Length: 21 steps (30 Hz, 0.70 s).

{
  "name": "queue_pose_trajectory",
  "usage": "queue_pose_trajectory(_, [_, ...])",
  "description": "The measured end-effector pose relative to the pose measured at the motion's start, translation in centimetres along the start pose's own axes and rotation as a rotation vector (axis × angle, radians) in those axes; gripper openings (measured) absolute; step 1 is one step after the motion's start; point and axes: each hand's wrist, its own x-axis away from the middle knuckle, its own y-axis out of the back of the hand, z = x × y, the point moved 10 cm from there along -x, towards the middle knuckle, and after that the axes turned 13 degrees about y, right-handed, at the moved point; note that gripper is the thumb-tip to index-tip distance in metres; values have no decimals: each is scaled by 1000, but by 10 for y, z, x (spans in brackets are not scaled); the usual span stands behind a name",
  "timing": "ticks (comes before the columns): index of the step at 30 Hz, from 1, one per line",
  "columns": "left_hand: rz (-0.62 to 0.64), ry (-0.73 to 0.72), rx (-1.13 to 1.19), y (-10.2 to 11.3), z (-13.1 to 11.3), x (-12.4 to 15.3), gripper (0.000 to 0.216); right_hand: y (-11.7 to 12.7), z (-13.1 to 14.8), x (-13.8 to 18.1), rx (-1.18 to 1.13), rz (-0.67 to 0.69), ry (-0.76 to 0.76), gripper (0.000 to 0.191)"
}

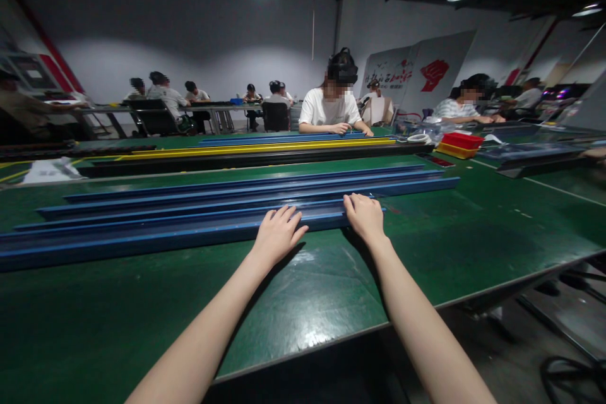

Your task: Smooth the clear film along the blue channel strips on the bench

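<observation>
The left hand (pixel 278 235) lies palm down on the near rail (pixel 142 241), a long blue channel; its fingers are spread over the top and its thumb points toward the other hand, released rather than closed around anything. The right hand (pixel 368 218) is at the right end of this rail, fingers bent over it; whether it grasps the rail or only rests there I cannot tell, since its fingertips are partly hidden. Bare rail shows between the two hands, and most of its length runs off leftward from the left hand.

Just beyond both hands lie more blue rails (pixel 237 194), side by side and roughly parallel to the near one. Farther out from the grip are a black strip (pixel 265 157) and a yellow strip (pixel 265 148). Well to the left of the hands, past the rails, is a white paper (pixel 50 172). Beyond the right hand, off to its right, are a phone (pixel 441 161), a white coil (pixel 419 138) and a red tray (pixel 461 140) on a yellow one. The green table (pixel 307 303) spreads beneath the wrists. Across it, beyond the hands, a co-worker (pixel 329 110) in a white top bends over blue strips.
</observation>
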Motion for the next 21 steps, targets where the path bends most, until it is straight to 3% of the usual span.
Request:
queue_pose_trajectory(5, [-42, 84, -16, 5, 9, -1, 36, 1, -11, 1, 58, 29, -63, 46])
queue_pose_trajectory(16, [5, -86, -18, -7, -11, 7, 39, -12, 44, -1, -145, 61, 287, 36])
queue_pose_trajectory(21, [18, -59, -6, -5, -9, 5, 38, -7, 30, -3, -138, 38, 217, 34])
